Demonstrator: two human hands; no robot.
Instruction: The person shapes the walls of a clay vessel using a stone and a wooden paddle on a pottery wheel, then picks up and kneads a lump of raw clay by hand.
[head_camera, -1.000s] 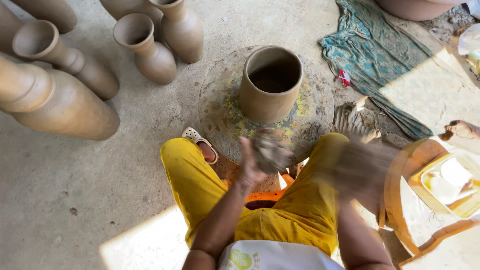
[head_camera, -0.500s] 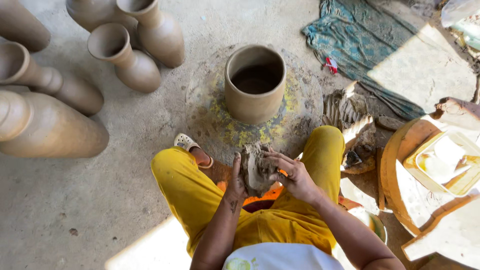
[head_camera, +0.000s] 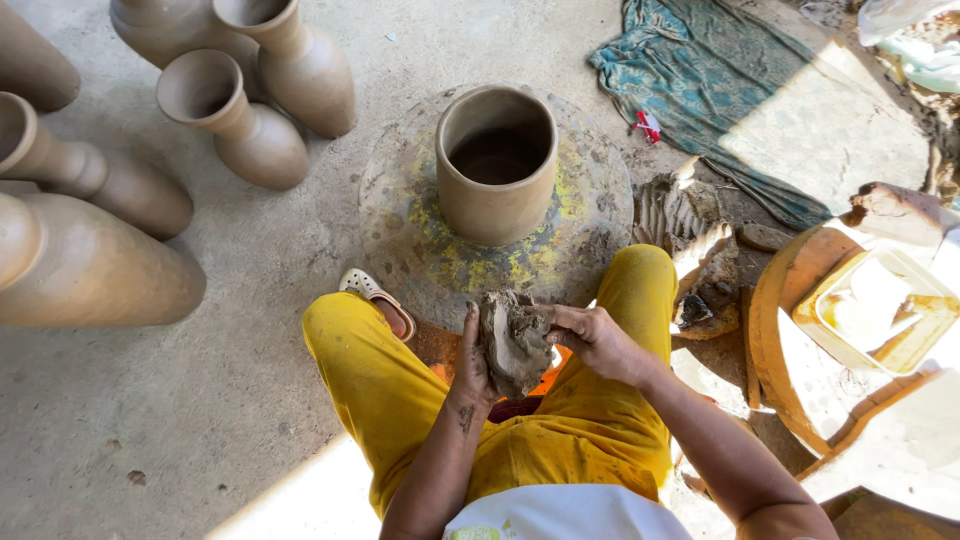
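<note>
The round wheel (head_camera: 400, 215) on the floor carries an open clay pot (head_camera: 496, 165), now nearer to the knees than before. Both hands, the left hand (head_camera: 470, 360) and the right hand (head_camera: 592, 340), now press together on one clay lump (head_camera: 513, 340) above the lap.

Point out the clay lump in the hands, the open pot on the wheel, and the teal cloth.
clay lump (head_camera: 513, 342), head view, its middle.
open pot (head_camera: 493, 205), head view, front wall.
teal cloth (head_camera: 690, 85), head view, its middle.
</note>
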